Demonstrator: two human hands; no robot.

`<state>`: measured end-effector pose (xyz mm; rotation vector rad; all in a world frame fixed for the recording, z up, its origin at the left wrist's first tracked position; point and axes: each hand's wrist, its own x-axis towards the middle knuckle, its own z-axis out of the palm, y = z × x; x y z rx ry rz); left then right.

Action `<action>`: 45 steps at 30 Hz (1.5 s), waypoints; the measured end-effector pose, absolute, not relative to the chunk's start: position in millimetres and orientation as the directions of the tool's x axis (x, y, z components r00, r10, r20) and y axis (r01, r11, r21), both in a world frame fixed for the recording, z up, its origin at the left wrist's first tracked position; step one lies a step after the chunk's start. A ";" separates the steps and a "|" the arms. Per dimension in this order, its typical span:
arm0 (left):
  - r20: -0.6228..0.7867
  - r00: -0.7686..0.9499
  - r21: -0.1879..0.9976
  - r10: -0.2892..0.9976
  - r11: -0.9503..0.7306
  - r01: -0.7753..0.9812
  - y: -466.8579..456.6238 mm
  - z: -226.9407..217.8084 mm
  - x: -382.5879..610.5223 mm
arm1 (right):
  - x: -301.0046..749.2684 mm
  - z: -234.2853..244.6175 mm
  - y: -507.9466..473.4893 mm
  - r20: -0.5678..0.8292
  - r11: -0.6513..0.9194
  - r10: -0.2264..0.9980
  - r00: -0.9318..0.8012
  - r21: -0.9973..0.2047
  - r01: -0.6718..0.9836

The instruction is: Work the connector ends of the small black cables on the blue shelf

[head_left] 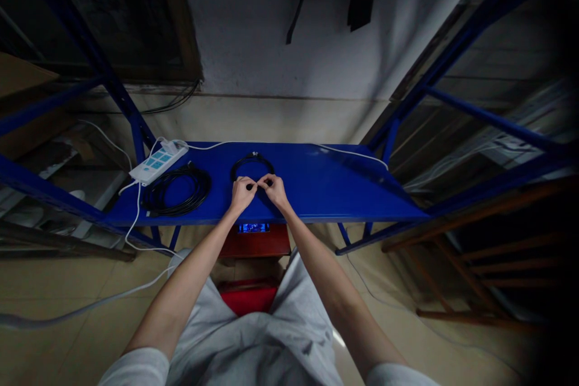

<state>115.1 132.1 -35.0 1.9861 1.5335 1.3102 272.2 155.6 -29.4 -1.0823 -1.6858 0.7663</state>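
At the middle of the front edge of a blue steel shelf (344,181), the person's left hand (243,193) and right hand (274,189) form a closed grip, backs up, with the fingertips almost meeting. Thumbs and forefingers are pinched shut on both sides, and a thin black cable loop (251,155) runs into them. Its two lower ends vanish between the fingers, while its arc lies flat on the shelf just ahead of the grip. The fingers hide exactly how the cable sits inside each pinch.

To the left of the grip, just beyond the left hand, lies a larger coil of black cable (178,170), with neither hand on it. Farther left, past the coil's far side, sits a white power strip (157,163) with blue switches. A white cord (271,142) leads from it along the rear of the shelf, passing beyond the grip and on to its right. Below the grip, under the shelf, a lit screen (254,227) shows above a red box (253,244).
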 end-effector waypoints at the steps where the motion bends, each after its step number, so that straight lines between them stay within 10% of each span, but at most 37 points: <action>1: 0.472 0.024 0.694 0.881 -0.388 0.606 130.6 -33.4 115.9 | 272.4 -29.4 155.5 0.379 0.406 0.914 -0.146 -0.858 0.315; 17: 0.458 0.024 0.768 0.888 -0.409 0.493 135.4 -38.3 116.1 | 274.7 -33.4 160.6 0.389 0.420 0.898 -0.205 -0.897 0.137; 45: 0.415 -0.053 0.809 0.908 -0.342 0.479 136.0 -36.4 113.4 | 272.5 -35.4 157.7 0.404 0.449 0.892 -0.203 -0.841 0.301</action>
